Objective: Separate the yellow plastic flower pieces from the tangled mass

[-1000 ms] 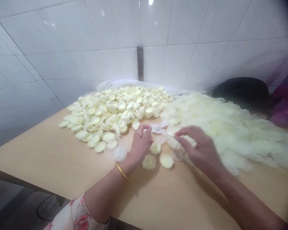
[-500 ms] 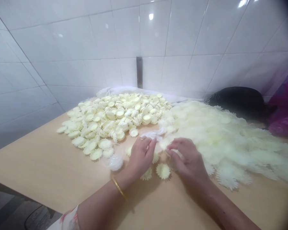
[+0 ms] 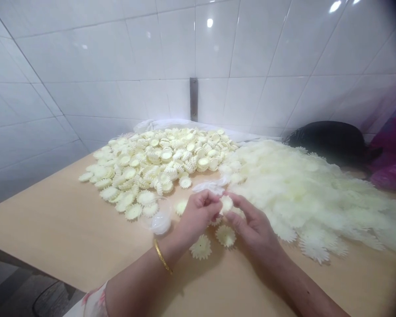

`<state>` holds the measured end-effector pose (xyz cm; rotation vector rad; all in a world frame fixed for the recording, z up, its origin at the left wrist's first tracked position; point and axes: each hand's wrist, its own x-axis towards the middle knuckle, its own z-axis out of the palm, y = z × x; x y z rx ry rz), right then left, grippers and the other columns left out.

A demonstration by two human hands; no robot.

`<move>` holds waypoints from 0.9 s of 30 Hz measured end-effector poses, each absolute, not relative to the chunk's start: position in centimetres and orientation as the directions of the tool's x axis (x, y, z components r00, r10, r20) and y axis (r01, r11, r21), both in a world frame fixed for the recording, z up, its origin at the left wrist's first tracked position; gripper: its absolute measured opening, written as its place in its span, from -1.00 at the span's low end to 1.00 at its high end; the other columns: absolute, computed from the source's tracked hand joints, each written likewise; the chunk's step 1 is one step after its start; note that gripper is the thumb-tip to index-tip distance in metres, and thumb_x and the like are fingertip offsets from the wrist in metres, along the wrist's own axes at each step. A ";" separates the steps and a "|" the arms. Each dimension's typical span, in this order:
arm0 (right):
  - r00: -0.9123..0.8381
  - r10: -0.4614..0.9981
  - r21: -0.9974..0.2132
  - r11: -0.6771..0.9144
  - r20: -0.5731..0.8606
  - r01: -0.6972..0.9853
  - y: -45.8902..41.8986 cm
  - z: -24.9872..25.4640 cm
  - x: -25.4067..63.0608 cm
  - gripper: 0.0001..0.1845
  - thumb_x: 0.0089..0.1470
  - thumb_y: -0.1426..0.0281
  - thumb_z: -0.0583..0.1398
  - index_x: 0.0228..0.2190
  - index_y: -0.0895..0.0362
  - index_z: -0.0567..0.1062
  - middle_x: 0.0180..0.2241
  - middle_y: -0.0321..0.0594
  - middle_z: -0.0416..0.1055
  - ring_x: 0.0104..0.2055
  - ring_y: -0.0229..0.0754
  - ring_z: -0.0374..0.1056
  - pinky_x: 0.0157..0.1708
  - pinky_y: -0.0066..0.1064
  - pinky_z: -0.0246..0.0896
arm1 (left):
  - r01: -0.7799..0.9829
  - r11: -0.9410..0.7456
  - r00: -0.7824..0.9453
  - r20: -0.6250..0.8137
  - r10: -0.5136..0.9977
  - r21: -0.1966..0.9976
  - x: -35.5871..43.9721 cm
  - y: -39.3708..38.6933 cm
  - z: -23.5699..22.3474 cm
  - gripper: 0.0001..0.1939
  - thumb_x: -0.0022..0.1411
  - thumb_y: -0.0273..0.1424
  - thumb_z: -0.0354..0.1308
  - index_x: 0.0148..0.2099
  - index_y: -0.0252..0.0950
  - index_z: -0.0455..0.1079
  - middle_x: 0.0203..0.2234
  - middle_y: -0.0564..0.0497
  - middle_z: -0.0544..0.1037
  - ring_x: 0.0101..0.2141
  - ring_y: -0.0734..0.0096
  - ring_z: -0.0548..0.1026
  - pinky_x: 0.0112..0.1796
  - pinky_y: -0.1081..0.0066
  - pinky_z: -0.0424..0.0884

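My right hand (image 3: 254, 222) holds a small pale-yellow, petal-edged disc (image 3: 226, 204) between thumb and fingers. Right beside it, my left hand (image 3: 197, 215) is closed in a pinch at the disc's left edge; what sits between its fingertips is too small to make out. Under the hands lie a few loose petal-edged discs (image 3: 225, 236), with another disc (image 3: 201, 247) nearer me. Left of my left wrist is a coil of clear thread (image 3: 161, 223). White crumpled material (image 3: 210, 186) lies just beyond my fingers.
A heap of cupped, pale-yellow discs (image 3: 165, 156) covers the back left of the wooden table (image 3: 69, 233). Flatter, translucent flower pieces (image 3: 303, 189) spread over the right side. Behind them are a black object (image 3: 326, 140), a magenta bag (image 3: 392, 149) and a tiled wall (image 3: 119, 53).
My hands have come together, the right one moving left to meet the left. A petal-edged disc now shows between them. A loose disc near my left wrist has shifted slightly toward me.
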<state>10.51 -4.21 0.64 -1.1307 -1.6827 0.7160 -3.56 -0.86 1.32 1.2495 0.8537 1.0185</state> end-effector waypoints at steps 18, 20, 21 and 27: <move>0.018 0.834 -0.671 0.431 0.552 0.603 -3.6 0.2 10.6 -0.80 0.09 0.35 0.02 -0.32 0.10 0.42 -0.36 -0.18 0.44 -0.31 -0.12 0.35 -0.33 -0.32 0.24 | -0.074 0.030 0.299 -0.007 0.954 0.997 -2.2 -1.6 0.5 -0.90 -0.01 -0.46 0.10 -0.50 -0.34 0.23 -0.68 0.11 0.30 -0.62 0.61 0.24 -0.55 0.55 0.16; 0.047 0.849 -0.697 0.398 0.526 0.596 -3.5 0.4 10.7 -0.76 0.09 0.30 0.03 -0.27 0.10 0.42 -0.30 -0.16 0.45 -0.27 -0.10 0.35 -0.33 -0.31 0.23 | -0.055 -0.029 0.280 0.043 0.959 0.998 -2.2 -1.5 0.1 -0.92 0.01 -0.43 0.09 -0.47 -0.33 0.26 -0.65 0.11 0.31 -0.59 0.59 0.27 -0.53 0.54 0.19; 0.045 0.860 -0.708 0.388 0.508 0.590 -3.4 0.5 10.7 -0.75 0.08 0.28 0.04 -0.26 0.10 0.42 -0.29 -0.16 0.45 -0.27 -0.09 0.34 -0.33 -0.31 0.22 | -0.044 -0.050 0.268 0.060 0.961 0.998 -2.2 -1.5 0.0 -0.93 0.03 -0.42 0.08 -0.44 -0.32 0.27 -0.63 0.10 0.32 -0.57 0.57 0.28 -0.52 0.53 0.20; 0.057 0.893 -0.705 0.312 0.447 0.637 -1.7 2.0 10.5 -0.68 0.01 0.17 0.07 -0.60 0.12 0.32 -0.62 -0.32 0.26 -0.53 -0.22 0.20 -0.51 -0.39 0.11 | 0.096 -0.303 0.129 0.290 0.948 0.948 -2.8 -1.8 0.1 -0.82 0.14 -0.37 -0.02 -0.47 -0.31 0.26 -0.62 0.09 0.29 -0.54 0.55 0.22 -0.49 0.51 0.16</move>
